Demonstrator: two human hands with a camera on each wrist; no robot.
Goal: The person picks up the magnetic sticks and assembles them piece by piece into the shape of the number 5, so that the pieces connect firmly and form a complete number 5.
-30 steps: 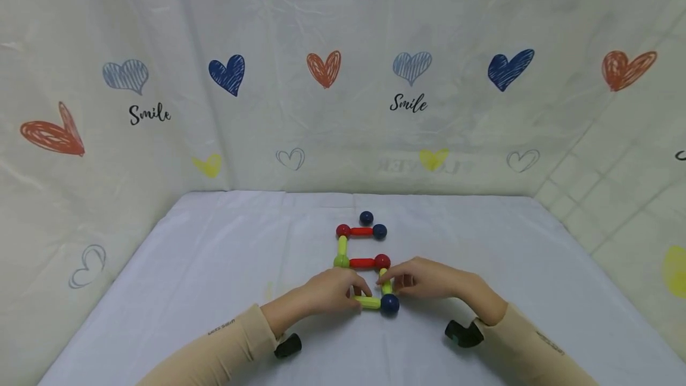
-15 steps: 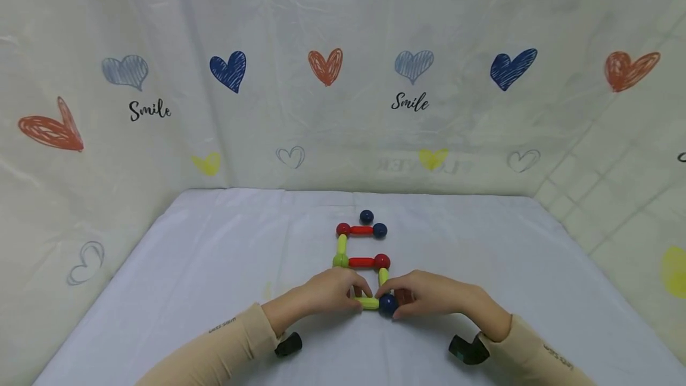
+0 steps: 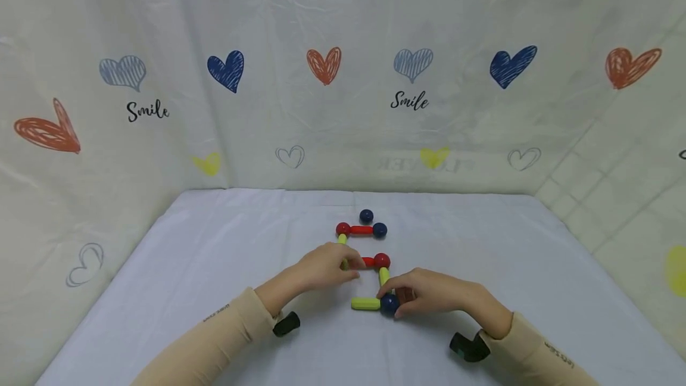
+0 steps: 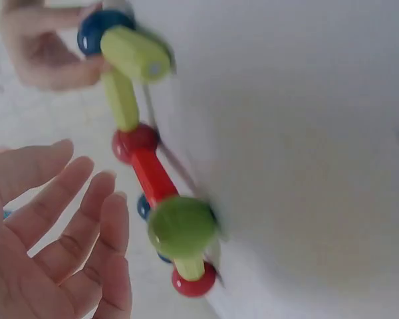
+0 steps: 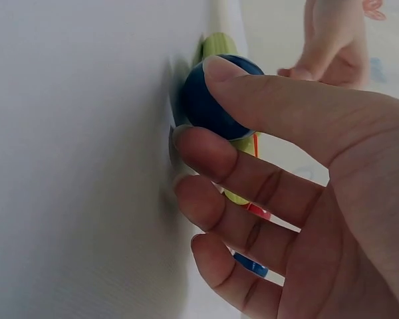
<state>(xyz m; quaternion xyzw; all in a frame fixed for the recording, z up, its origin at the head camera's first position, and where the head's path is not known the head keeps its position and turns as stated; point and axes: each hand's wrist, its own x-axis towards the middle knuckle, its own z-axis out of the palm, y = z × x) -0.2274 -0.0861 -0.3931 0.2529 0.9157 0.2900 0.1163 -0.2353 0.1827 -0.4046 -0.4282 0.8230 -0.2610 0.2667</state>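
My right hand [image 3: 429, 292] pinches a dark blue ball [image 5: 216, 100] between thumb and fingers at the near corner of a ball-and-rod figure. From that ball a yellow-green rod [image 3: 365, 304] runs left, its outer end bare in the left wrist view. Another yellow-green rod [image 4: 121, 100] links the blue ball to a red ball [image 3: 382, 261]. A red rod [image 4: 154, 176] joins this to a green ball [image 4: 181, 226]. My left hand [image 3: 328, 265] hovers by the green ball, mostly covering it in the head view, with fingers relaxed and holding nothing.
The figure's far end has a red ball [image 3: 343, 229], a red rod [image 3: 361, 230] and a dark blue ball [image 3: 380, 230]. A loose dark blue ball [image 3: 367, 216] lies just behind. All rests on a white-covered table [image 3: 241, 237] before a heart-printed curtain [image 3: 354, 124].
My left hand has let go of the near yellow-green rod and moved away toward the green ball. My right hand has come down from the upright yellow-green rod onto the blue ball.
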